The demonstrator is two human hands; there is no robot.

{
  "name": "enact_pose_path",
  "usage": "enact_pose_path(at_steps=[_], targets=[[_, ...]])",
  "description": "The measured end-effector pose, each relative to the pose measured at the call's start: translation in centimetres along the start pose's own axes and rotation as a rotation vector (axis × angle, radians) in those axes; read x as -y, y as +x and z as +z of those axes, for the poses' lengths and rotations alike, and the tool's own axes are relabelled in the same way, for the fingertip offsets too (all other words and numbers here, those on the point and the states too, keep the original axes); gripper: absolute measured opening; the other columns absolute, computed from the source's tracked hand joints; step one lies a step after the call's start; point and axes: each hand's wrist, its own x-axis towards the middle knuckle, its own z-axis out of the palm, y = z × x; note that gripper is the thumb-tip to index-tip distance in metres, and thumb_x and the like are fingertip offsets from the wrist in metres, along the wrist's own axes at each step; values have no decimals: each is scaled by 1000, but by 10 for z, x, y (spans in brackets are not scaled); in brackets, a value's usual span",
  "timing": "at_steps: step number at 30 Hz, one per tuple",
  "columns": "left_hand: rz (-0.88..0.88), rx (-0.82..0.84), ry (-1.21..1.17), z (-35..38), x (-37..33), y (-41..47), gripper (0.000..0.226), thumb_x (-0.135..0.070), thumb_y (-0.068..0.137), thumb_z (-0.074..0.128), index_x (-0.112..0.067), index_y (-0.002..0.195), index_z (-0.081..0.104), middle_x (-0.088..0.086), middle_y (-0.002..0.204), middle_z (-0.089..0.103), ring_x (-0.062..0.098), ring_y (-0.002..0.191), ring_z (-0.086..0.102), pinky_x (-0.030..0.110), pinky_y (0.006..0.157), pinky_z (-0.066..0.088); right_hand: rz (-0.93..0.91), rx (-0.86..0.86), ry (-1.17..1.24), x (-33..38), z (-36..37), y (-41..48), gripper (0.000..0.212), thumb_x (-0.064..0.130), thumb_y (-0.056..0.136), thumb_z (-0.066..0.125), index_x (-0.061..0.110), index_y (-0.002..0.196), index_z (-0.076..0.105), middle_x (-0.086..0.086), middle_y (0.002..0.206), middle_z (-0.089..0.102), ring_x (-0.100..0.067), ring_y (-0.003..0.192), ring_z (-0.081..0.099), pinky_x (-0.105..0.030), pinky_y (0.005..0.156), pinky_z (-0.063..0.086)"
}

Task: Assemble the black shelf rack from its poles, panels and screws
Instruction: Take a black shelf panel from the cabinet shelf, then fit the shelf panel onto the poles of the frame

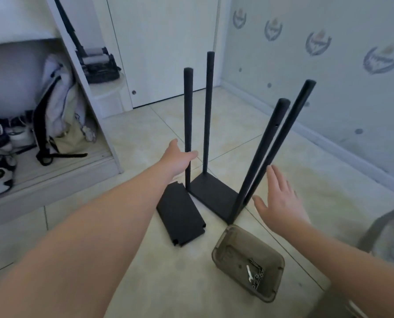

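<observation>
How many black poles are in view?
4 poles on the base panel: two at its far end by the left hand, two at its near end by the right hand.

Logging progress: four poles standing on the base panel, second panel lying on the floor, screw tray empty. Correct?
Tray is wrong: the head view shows screws in the tray. The four poles do stand on the base panel, second panel on the floor.
</observation>
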Motion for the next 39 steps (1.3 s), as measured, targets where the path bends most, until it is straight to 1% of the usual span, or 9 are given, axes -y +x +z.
enact_pose_path(at_steps=[6,9,11,13,16,20,28,33,39], targets=[[33,-82,56,-11,-46,41,96,-41,93,67,-22,160,1,7,166,19,33,148,27,47,117,26,52,-28,229,7,-16,45,82,40,103,51,19,162,-2,0,170,8,-24,155,17,-45,121,27],[43,-119,34,-15,-58,68,96,-36,95,66,-22,160,-3,6,166,17,32,148,28,43,115,28,102,-4,338,10,-9,66,78,36,102,54,28,160,3,-3,163,28,-29,139,45,-49,109,44],[72,-143,16,-16,-62,84,94,-32,96,66,-23,161,-2,4,166,19,30,147,31,39,110,32,154,-18,385,9,-2,78,64,34,102,55,30,154,17,-7,146,48,-29,118,59,-48,95,53],[122,-138,5,-16,-66,99,86,-27,97,64,-25,160,6,1,164,25,27,144,36,32,99,35,188,-58,416,6,4,91,37,32,102,55,28,132,33,-4,117,63,-26,96,63,-47,82,56],[189,-94,17,-13,-72,116,58,-20,97,61,-25,149,35,0,135,54,26,128,52,30,83,43,214,-98,484,2,11,105,19,30,102,56,29,107,39,7,90,61,-22,83,63,-47,76,57],[207,-169,1,-8,-75,121,27,-16,100,55,-23,126,51,-1,98,62,25,97,64,33,74,50,239,-149,577,0,14,112,15,23,101,59,24,107,45,10,87,61,-21,84,63,-40,71,53],[265,-233,-75,-3,-74,83,20,-15,100,57,-22,118,51,1,105,64,16,89,63,23,60,44,215,-233,533,-9,-18,107,20,20,103,56,26,117,43,0,90,58,-24,78,55,-36,65,47],[319,-321,-197,-23,-89,36,18,-14,99,57,-23,114,52,-1,108,66,12,88,62,16,56,42,157,-317,549,4,-63,100,15,19,104,54,25,114,44,5,89,56,-18,75,54,-33,59,44],[389,-438,-175,-96,-98,-41,21,-13,97,59,-27,112,53,-5,99,66,3,86,61,6,52,41,36,-324,585,55,-105,77,17,17,103,55,21,117,46,4,95,60,-25,85,57,-40,70,50]])
